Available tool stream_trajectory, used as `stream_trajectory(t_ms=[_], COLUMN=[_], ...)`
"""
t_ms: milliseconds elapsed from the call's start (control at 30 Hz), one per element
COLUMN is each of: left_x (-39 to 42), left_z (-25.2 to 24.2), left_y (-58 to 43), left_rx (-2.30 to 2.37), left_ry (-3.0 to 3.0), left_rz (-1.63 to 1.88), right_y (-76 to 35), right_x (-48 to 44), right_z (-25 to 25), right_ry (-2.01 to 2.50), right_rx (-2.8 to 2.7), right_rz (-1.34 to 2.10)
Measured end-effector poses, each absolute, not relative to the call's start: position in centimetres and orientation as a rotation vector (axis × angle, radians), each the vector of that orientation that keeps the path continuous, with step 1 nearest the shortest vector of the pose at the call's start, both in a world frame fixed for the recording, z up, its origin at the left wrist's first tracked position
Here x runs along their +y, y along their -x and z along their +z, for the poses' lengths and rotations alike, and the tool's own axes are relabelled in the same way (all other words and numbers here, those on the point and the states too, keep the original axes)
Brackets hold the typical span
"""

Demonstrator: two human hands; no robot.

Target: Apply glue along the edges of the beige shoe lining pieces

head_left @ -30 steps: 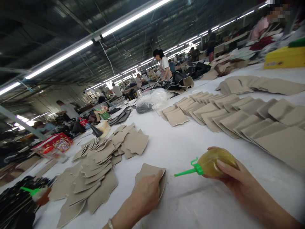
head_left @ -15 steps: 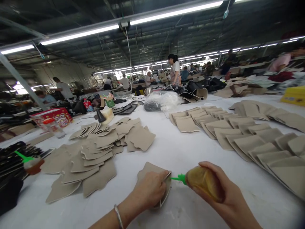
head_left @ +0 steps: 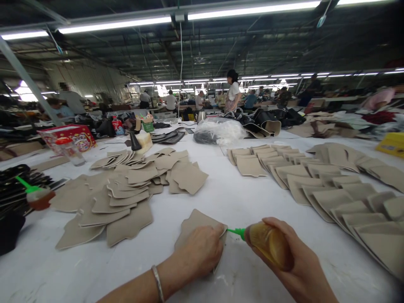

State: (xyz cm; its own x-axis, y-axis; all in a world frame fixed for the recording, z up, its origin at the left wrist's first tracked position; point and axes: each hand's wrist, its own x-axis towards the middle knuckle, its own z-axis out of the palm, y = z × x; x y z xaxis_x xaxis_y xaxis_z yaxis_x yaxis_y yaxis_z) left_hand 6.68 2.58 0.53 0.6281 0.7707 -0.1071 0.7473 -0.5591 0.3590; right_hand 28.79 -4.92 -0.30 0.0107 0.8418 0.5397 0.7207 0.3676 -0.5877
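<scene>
My left hand (head_left: 199,252) presses down on a beige cut piece (head_left: 192,221) lying on the white table (head_left: 227,198), fingers curled over its right edge. My right hand (head_left: 296,265) is wrapped round a yellowish squeeze bottle (head_left: 268,244) with a green nozzle (head_left: 236,231). The nozzle tip points left and meets the piece's right edge by my left fingertips.
A loose heap of beige pieces (head_left: 126,193) lies to the left. Overlapping rows of the same pieces (head_left: 315,181) run along the right. Another green-nozzled bottle (head_left: 34,195) sits at far left on black pieces. A plastic bag (head_left: 217,131), a red box (head_left: 71,136) and other workers stand beyond.
The view has swung level. My right hand brought the bottle leftward until the nozzle reached the piece's edge; my left hand stayed on the piece.
</scene>
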Motion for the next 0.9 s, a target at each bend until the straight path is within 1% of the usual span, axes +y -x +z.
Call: stream_trajectory(t_ms=[433, 667, 900], left_x=[2.42, 2.28, 2.23], left_z=[0.53, 0.65, 0.76], left_y=[-6.87, -6.98, -6.83], left_rx=[1.216, 1.229, 1.218], left_ry=[-2.518, -2.513, -2.499], left_rz=[0.069, 0.061, 0.021], right_y=[-28.52, -28.79, -29.26], right_x=[-4.79, -4.94, -5.0], right_z=[0.07, -0.29, -0.7], right_ry=[1.465, 1.443, 1.425], right_rx=[-1.567, -1.579, -1.55], right_rz=[0.208, 0.286, 0.281])
